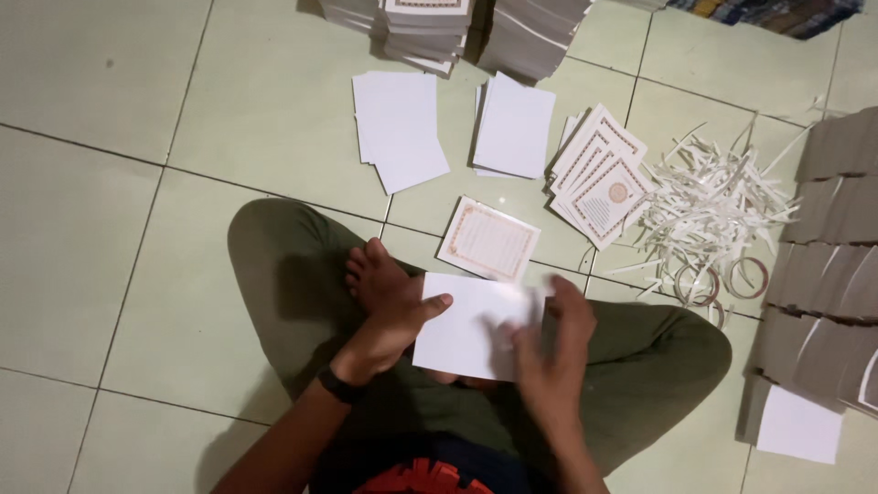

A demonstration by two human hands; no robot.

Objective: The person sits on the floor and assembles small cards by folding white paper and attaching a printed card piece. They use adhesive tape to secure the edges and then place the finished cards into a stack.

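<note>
I sit cross-legged on the tiled floor (110, 274) with a blank white sheet (471, 329) held over my lap, between my two hands. My left hand (389, 320) grips its left edge, thumb lying on top of the paper and fingers underneath. My right hand (549, 352) is on the sheet's right side, fingers curled over the edge; it is blurred, so I cannot tell how firmly it pinches, though it seems to be closing on the paper. Judging by what lies around me, the work looks partly done: one bordered card (487, 240) lies alone on the floor just beyond my bare foot (375, 274), and a fanned pile of bordered cards (601, 178) sits near it to the right. Two small stacks of white sheets (401, 128) and (514, 128) lie farther out, and taller stacks (457, 32) stand at the top edge, so plenty seems left to handle. Paper trimmings (709, 206) lie heaped to the right, beside grey board stacks (828, 274). The sheet I hold is well clear of all these piles, resting only in my hands above my knees.
</note>
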